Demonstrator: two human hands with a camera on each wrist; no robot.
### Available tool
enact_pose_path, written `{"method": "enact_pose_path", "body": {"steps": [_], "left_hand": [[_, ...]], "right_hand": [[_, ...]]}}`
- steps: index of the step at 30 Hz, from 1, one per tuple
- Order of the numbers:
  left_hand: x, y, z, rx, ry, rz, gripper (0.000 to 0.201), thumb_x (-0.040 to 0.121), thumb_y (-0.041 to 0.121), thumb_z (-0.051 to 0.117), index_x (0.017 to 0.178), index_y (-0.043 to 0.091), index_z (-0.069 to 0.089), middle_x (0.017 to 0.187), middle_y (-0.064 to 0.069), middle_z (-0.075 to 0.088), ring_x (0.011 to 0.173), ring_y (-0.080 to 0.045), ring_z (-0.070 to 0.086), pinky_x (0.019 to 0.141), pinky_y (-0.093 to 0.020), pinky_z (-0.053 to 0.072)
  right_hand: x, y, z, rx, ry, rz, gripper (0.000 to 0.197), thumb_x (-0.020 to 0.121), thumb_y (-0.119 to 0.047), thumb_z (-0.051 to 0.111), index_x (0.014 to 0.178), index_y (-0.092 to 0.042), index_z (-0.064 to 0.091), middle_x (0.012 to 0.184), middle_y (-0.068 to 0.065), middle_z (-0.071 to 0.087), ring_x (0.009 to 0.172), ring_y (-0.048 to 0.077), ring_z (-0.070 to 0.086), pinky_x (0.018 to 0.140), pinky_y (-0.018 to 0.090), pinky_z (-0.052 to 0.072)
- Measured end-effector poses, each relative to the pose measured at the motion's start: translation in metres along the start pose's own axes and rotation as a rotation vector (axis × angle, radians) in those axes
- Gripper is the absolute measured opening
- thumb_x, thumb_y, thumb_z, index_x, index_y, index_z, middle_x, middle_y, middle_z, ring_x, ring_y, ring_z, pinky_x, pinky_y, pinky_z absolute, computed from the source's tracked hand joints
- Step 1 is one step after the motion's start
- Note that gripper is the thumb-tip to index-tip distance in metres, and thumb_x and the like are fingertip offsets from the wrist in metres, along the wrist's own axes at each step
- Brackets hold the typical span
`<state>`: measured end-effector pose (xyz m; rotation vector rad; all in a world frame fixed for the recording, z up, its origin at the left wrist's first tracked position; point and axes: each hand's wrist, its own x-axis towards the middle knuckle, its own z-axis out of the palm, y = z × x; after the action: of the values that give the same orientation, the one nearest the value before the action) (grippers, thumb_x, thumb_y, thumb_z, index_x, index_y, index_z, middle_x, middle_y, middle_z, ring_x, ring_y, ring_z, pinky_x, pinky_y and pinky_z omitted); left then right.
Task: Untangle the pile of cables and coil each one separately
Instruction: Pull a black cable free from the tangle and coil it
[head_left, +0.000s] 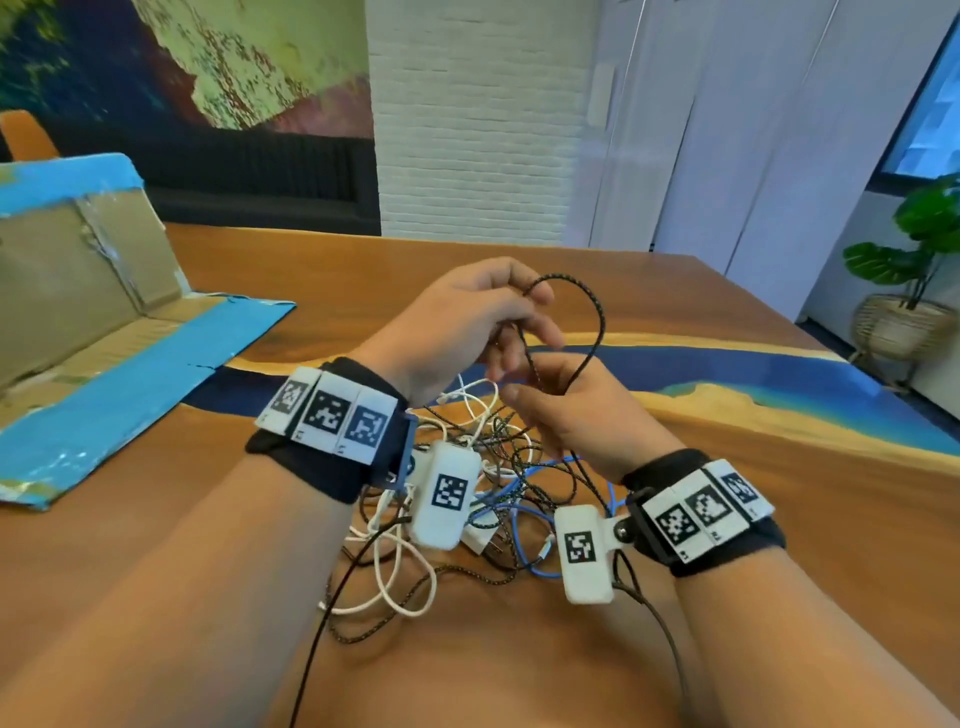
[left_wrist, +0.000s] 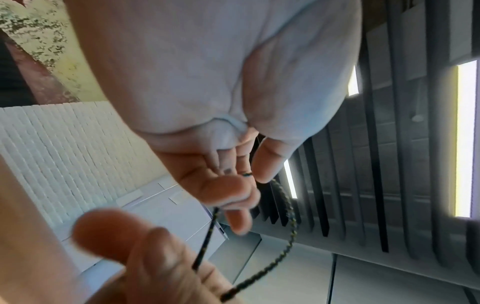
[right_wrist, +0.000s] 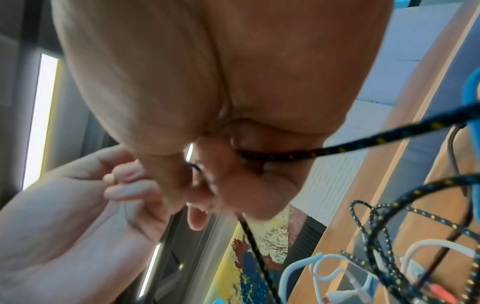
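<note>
1. At the far left a flattened cardboard box with blue painted edges (head_left: 104, 332) lies open on the wooden tabletop with a blue resin streak (head_left: 779, 467), one flap standing up at the back.
2. The left hand (head_left: 462, 327) is raised above the tabletop, its thumb and fingers curled and pinching one end of a black braided cable with yellow flecks (head_left: 597, 322). In the left wrist view the same cable (left_wrist: 288, 224) leaves the thumb (left_wrist: 267, 162) and curves down in a loop.
3. That braided cable arches up from the left hand's fingertips, bends over to the right and comes down into the right hand; a second strand of it runs nearly straight between the two hands.
4. The right hand (head_left: 576, 415) sits just below and to the right of the left hand, close to it, fingers closed round the lower part of the loop. In the right wrist view the cable (right_wrist: 337, 148) passes through the curled fingers and runs away toward the heap.
5. Under both wrists, near the tabletop's middle, lies the tangled pile of cables (head_left: 467, 499): thin white cables (head_left: 395, 587), a light blue one (head_left: 524, 561) and more black braided strands crossing over each other.
6. Each wrist carries a black band with white marker blocks.
7. At the far right a green leafy plant in a woven basket (head_left: 904, 312) stands on the floor, well apart from the tabletop.
</note>
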<state>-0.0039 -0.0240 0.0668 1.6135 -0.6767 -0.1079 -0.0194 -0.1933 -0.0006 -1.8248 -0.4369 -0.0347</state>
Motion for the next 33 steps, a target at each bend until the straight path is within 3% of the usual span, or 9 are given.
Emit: {"method": "enact_pose_path", "body": {"steps": [3,6,10,13,18,23,26,29,33], "left_hand": [[-0.001,-0.001,-0.003,0.18,0.052,0.056,0.026,0.098,0.019,0.061,0.125,0.018,0.058,0.119,-0.004,0.068,0.076,-0.019,0.062,0.066,-0.028,0.051],[-0.012,-0.016,-0.002,0.259,-0.06,-0.01,0.048,0.093,0.031,0.071,0.136,0.03,0.05,0.12,0.002,0.067,0.104,-0.012,0.069,0.095,-0.033,0.054],[-0.033,-0.035,-0.011,0.586,-0.162,-0.177,0.012,0.097,0.029,0.068,0.107,0.022,0.07,0.072,0.015,0.07,0.067,-0.003,0.067,0.067,-0.028,0.051],[-0.043,-0.042,-0.036,0.754,0.002,-0.264,0.026,0.101,0.038,0.058,0.089,0.021,0.073,0.066,0.006,0.067,0.051,-0.003,0.055,0.058,-0.028,0.046],[-0.05,-0.034,-0.065,0.47,0.364,-0.205,0.035,0.102,0.037,0.054,0.08,0.014,0.07,0.065,-0.009,0.064,0.065,-0.023,0.055,0.069,-0.039,0.044],[-0.045,-0.004,-0.044,0.268,0.313,-0.117,0.038,0.109,0.033,0.041,0.081,0.013,0.057,0.057,0.005,0.04,0.055,-0.016,0.041,0.062,-0.034,0.049],[-0.045,0.002,-0.032,0.33,0.216,-0.121,0.036,0.11,0.025,0.039,0.093,0.008,0.065,0.063,0.001,0.047,0.06,-0.017,0.046,0.062,-0.031,0.046],[-0.049,-0.003,-0.025,0.329,0.084,-0.178,0.034,0.109,0.014,0.04,0.103,0.004,0.072,0.075,-0.007,0.062,0.071,-0.02,0.056,0.067,-0.028,0.049],[-0.053,-0.006,-0.005,0.248,-0.098,-0.18,0.026,0.105,0.001,0.043,0.112,0.001,0.068,0.086,-0.014,0.074,0.079,-0.024,0.066,0.083,-0.037,0.055]], "right_hand": [[-0.002,-0.014,0.007,0.247,0.064,0.026,0.035,0.106,-0.023,0.05,0.086,-0.001,0.068,0.059,0.007,0.049,0.045,0.022,0.044,0.053,0.036,0.051],[-0.001,-0.042,-0.002,0.563,0.213,-0.054,0.043,0.109,-0.026,0.04,0.079,-0.003,0.061,0.062,0.011,0.05,0.05,0.024,0.042,0.055,0.036,0.05],[-0.005,-0.068,-0.042,0.727,0.431,-0.226,0.041,0.109,-0.03,0.038,0.083,-0.007,0.059,0.069,0.006,0.053,0.053,0.02,0.046,0.069,0.041,0.058],[-0.01,-0.066,-0.089,0.776,0.62,-0.286,0.04,0.109,-0.029,0.04,0.084,-0.007,0.061,0.07,0.006,0.056,0.055,0.019,0.054,0.077,0.042,0.059],[-0.026,-0.018,-0.125,0.209,0.647,0.082,0.015,0.105,-0.017,0.051,0.112,-0.011,0.064,0.086,0.005,0.069,0.079,0.025,0.072,0.086,0.047,0.054],[-0.047,0.012,-0.121,-0.567,0.385,0.484,0.1,0.088,-0.04,0.077,0.162,-0.016,0.014,0.145,0.008,0.056,0.126,0.029,0.058,0.102,0.044,0.048],[-0.052,-0.001,-0.119,-0.339,0.574,0.388,0.106,0.089,-0.037,0.076,0.163,-0.017,0.002,0.155,0.008,0.046,0.136,0.027,0.049,0.108,0.045,0.044],[-0.054,-0.025,-0.099,-0.351,0.7,0.135,0.083,0.093,-0.026,0.072,0.16,-0.022,0.024,0.153,0.004,0.047,0.128,0.018,0.05,0.106,0.035,0.041],[-0.049,-0.037,-0.04,-0.558,0.236,-0.029,0.057,0.096,-0.034,0.065,0.15,-0.032,0.046,0.148,-0.011,0.051,0.135,0.005,0.046,0.116,0.034,0.035]]}}
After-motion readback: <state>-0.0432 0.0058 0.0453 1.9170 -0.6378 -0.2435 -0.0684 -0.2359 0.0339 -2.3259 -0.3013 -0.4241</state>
